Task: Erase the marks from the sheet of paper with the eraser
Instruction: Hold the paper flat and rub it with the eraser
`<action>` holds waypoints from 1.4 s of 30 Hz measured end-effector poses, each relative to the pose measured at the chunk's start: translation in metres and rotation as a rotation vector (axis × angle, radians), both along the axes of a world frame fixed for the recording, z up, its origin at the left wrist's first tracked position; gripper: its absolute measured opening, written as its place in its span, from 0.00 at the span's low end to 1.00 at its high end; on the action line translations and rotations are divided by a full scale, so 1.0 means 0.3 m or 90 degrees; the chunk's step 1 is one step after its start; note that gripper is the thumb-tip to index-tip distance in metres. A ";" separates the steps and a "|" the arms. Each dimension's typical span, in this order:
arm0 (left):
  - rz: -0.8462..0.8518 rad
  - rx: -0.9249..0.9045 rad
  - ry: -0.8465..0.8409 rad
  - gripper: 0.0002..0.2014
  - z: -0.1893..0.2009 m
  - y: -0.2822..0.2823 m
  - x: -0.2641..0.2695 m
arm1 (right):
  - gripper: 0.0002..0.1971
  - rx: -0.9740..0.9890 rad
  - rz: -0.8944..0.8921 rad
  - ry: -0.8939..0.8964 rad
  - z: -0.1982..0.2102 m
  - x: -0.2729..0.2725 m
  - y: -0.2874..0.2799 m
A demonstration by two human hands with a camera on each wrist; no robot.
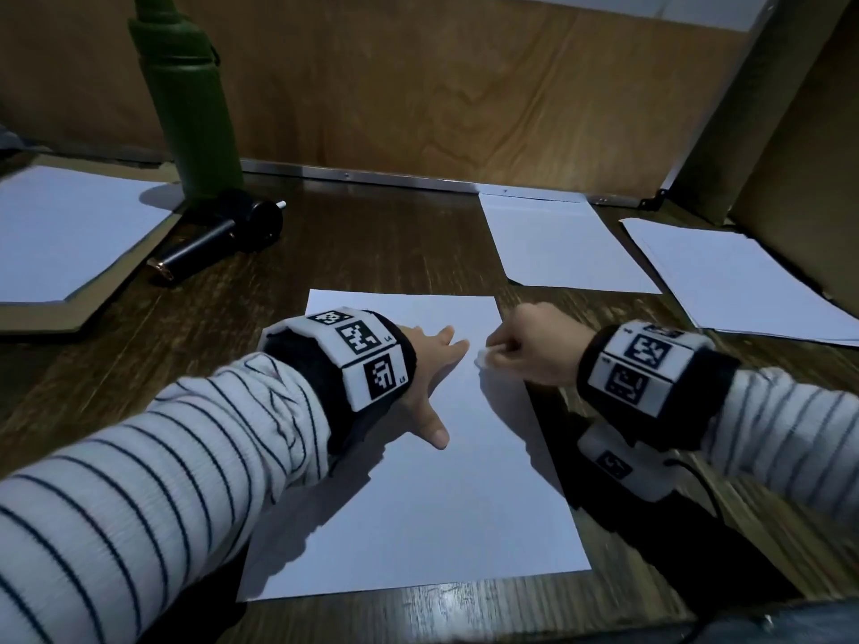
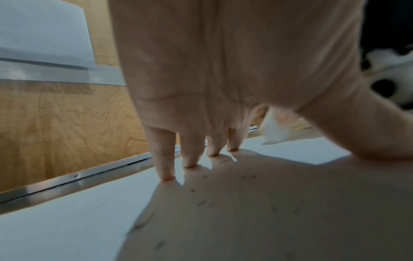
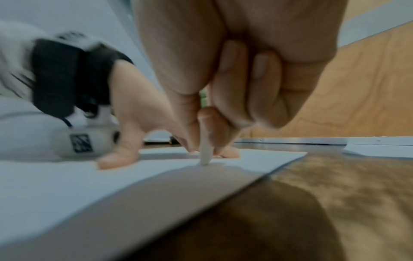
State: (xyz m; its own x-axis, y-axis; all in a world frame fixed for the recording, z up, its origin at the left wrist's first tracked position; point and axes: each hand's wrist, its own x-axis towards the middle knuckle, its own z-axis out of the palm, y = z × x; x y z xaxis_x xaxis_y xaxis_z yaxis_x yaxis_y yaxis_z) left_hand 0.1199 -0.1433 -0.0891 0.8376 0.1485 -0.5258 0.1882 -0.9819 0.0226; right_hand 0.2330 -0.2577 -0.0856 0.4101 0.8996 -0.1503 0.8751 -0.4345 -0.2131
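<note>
White paper, a rectangular sheet [image 1: 441, 481], is seen lying flat on the dark wooden table [image 1: 372, 239] in the head view. The left hand [image 1: 427, 374] is pressed on the sheet with straight, spread fingers. A small white eraser [image 1: 483, 357] is pinched by the right hand [image 1: 534, 346] near the sheet's right edge. A tall green metal bottle [image 1: 190, 104] and a black cylindrical tool [image 1: 218, 239] are placed at the far left, and other white sheets [image 1: 567, 244] further back.

From the left wrist, fingertips [image 2: 166, 176] are shown touching the paper, where faint grey marks [image 2: 202, 203] are visible.

From the right wrist, the eraser's tip [image 3: 204, 155] is held against the sheet between thumb and fingers.
</note>
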 end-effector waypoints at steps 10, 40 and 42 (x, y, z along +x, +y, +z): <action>-0.001 0.015 0.017 0.59 -0.001 -0.001 0.008 | 0.24 0.021 -0.014 -0.032 0.006 0.001 0.013; 0.001 -0.009 -0.008 0.60 -0.024 0.021 0.002 | 0.20 0.027 -0.070 -0.035 -0.022 -0.024 0.019; -0.001 -0.001 -0.007 0.59 -0.020 0.016 0.002 | 0.21 0.033 -0.061 -0.043 -0.017 -0.017 0.014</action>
State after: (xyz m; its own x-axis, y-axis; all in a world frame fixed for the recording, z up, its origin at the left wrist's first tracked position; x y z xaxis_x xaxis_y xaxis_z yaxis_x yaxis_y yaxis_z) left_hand 0.1204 -0.1384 -0.0950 0.8435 0.1467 -0.5167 0.1869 -0.9820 0.0264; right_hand 0.2279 -0.2536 -0.0906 0.5024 0.8615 -0.0737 0.8432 -0.5070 -0.1787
